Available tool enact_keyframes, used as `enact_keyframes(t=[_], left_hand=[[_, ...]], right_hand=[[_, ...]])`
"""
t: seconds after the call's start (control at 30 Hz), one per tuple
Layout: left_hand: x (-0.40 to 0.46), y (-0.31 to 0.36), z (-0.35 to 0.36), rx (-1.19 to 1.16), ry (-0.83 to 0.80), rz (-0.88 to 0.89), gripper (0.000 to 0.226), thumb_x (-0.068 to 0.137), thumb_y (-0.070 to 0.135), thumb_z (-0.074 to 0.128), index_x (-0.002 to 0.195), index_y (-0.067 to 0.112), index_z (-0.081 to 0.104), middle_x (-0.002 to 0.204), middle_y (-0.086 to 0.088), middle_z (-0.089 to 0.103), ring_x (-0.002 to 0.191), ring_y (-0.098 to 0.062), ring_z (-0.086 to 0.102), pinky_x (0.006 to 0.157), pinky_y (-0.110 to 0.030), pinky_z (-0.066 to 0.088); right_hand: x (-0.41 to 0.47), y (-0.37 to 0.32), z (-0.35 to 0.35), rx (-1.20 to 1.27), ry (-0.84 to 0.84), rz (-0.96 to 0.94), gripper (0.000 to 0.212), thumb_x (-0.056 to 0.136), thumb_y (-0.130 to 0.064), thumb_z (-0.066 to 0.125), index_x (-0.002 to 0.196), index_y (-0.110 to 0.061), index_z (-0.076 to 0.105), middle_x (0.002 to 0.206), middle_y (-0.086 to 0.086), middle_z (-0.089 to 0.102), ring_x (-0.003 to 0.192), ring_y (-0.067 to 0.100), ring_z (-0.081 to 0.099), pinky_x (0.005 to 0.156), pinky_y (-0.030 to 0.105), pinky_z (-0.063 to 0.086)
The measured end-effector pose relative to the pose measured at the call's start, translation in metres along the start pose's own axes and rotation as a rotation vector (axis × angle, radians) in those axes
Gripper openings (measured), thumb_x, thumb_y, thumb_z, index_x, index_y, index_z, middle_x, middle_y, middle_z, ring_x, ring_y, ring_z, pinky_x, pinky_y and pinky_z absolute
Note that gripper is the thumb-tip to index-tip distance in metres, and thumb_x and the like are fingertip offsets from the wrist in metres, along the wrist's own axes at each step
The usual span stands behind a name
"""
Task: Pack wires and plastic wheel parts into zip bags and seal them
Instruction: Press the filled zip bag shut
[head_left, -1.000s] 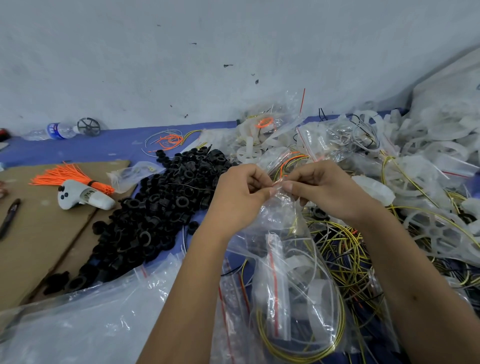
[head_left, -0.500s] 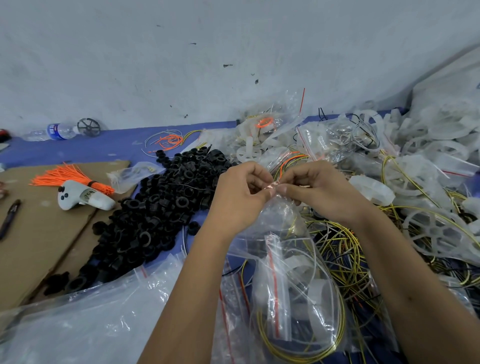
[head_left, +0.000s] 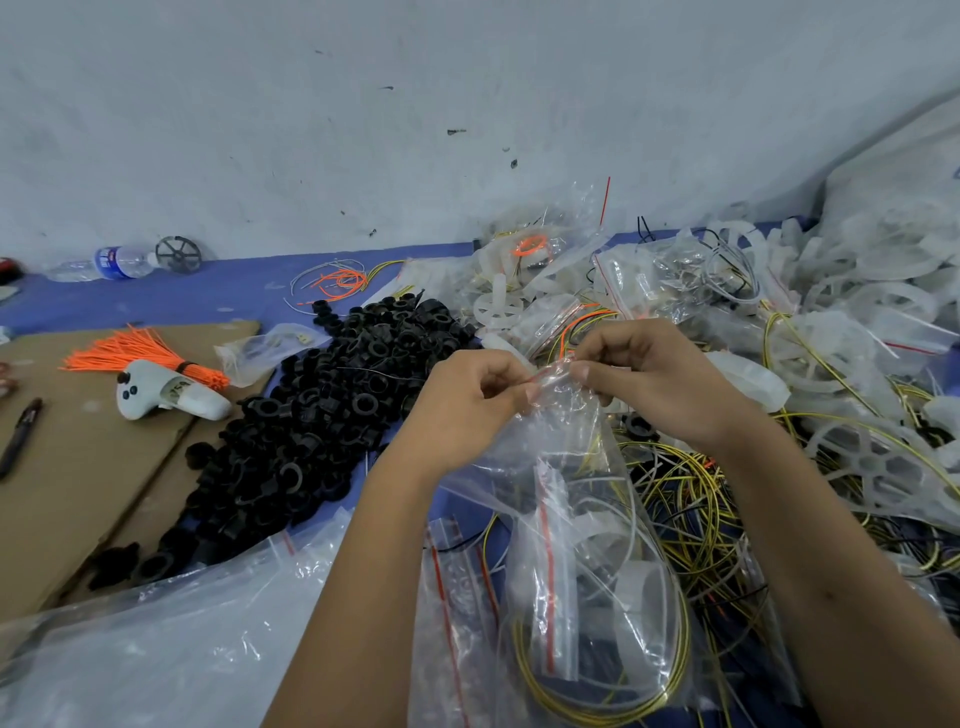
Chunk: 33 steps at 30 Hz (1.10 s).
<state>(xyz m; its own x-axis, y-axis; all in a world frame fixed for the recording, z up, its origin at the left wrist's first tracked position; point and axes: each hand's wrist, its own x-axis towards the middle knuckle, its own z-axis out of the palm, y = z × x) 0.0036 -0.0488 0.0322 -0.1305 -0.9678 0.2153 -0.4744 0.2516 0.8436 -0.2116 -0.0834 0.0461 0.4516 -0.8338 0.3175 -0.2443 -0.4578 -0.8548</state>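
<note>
Both our hands, left (head_left: 462, 410) and right (head_left: 654, 379), pinch the top edge of a clear zip bag (head_left: 566, 452) above yellow wires (head_left: 675, 499).

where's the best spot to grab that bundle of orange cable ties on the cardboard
Grip the bundle of orange cable ties at its banded neck, near the dark wrap beside the white handheld controller. Come from above, pinching across the neck. The far left ends fan out loose and would splay, while the neck is narrow and tight. The controller lies against it, so lift up and away.
</note>
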Motion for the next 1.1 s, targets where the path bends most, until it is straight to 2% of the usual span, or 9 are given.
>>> enact_keyframes(t=[0.13,0.23,0.33,0.47,0.63,0.7,0.83,1.0,1.1], left_hand=[[0.002,0.001,0.002,0.016,0.044,0.044,0.017,0.091,0.013,0.076,0.075,0.016,0.073,0.071,-0.005,0.072,0.064,-0.019,0.06,0.067,-0.038,0.049],[0.004,0.004,0.005,0.051,0.079,0.074,0.014,0.089,0.016,0.079,0.076,0.011,0.075,0.07,-0.009,0.072,0.062,-0.027,0.06,0.063,-0.039,0.049],[0.003,0.005,0.004,0.0,0.088,0.047,0.012,0.087,0.016,0.081,0.077,0.011,0.076,0.072,-0.01,0.073,0.063,-0.016,0.059,0.064,-0.035,0.049],[0.002,0.004,-0.005,-0.013,0.016,0.004,0.009,0.087,0.008,0.079,0.079,0.011,0.075,0.067,0.0,0.071,0.058,-0.006,0.055,0.061,-0.022,0.045],[0.0,0.005,-0.006,0.055,0.011,0.004,0.01,0.091,0.011,0.076,0.082,0.008,0.073,0.076,-0.013,0.072,0.058,-0.011,0.051,0.062,-0.029,0.044],[-0.001,0.006,-0.004,0.072,0.014,0.033,0.01,0.09,0.012,0.077,0.081,0.009,0.073,0.071,-0.009,0.07,0.056,-0.008,0.05,0.06,-0.024,0.042],[-0.001,0.008,-0.003,0.082,0.05,0.056,0.012,0.088,0.013,0.08,0.078,0.015,0.074,0.062,0.007,0.064,0.053,0.0,0.049,0.058,-0.015,0.039],[-0.001,0.005,-0.009,0.1,0.006,0.021,0.008,0.09,0.012,0.077,0.083,0.01,0.074,0.077,-0.01,0.073,0.063,-0.011,0.056,0.064,-0.027,0.048],[-0.002,0.003,-0.009,0.153,-0.005,0.028,0.011,0.092,0.013,0.075,0.082,0.011,0.072,0.068,0.0,0.066,0.056,-0.003,0.05,0.058,-0.018,0.041]], right_hand=[[0.001,0.001,0.006,0.076,-0.018,0.018,0.012,0.093,-0.01,0.068,0.082,-0.012,0.073,0.07,0.008,0.065,0.066,0.016,0.058,0.065,0.031,0.048],[0.001,0.001,0.011,0.03,-0.034,0.018,0.011,0.091,-0.015,0.072,0.083,-0.022,0.077,0.074,0.021,0.066,0.064,0.018,0.055,0.063,0.037,0.043],[0.0,-0.002,0.008,0.03,-0.029,0.012,0.006,0.089,-0.016,0.074,0.086,-0.019,0.078,0.074,0.022,0.066,0.063,0.017,0.053,0.062,0.036,0.042],[-0.002,-0.001,0.005,0.043,-0.027,0.019,0.007,0.09,-0.01,0.073,0.083,-0.01,0.075,0.067,0.004,0.063,0.062,0.011,0.053,0.061,0.029,0.042],[0.001,0.001,0.007,0.046,-0.06,0.042,0.008,0.091,-0.013,0.072,0.084,-0.012,0.075,0.073,0.011,0.069,0.065,0.012,0.06,0.062,0.022,0.048],[0.002,0.003,0.008,0.021,-0.062,0.039,0.008,0.09,-0.015,0.074,0.083,-0.018,0.076,0.076,0.006,0.072,0.068,0.014,0.063,0.064,0.026,0.051],[0.003,0.006,0.008,-0.051,-0.027,0.023,0.007,0.089,-0.017,0.076,0.083,-0.02,0.077,0.079,0.005,0.073,0.073,0.029,0.065,0.069,0.045,0.053],[0.001,0.006,0.003,-0.046,-0.037,0.027,0.008,0.088,-0.015,0.076,0.08,-0.014,0.074,0.077,0.004,0.072,0.073,0.015,0.064,0.071,0.035,0.049],[0.003,0.006,0.005,-0.086,-0.064,0.046,0.009,0.087,-0.017,0.077,0.079,-0.019,0.074,0.077,-0.005,0.073,0.075,0.009,0.067,0.071,0.03,0.051]])
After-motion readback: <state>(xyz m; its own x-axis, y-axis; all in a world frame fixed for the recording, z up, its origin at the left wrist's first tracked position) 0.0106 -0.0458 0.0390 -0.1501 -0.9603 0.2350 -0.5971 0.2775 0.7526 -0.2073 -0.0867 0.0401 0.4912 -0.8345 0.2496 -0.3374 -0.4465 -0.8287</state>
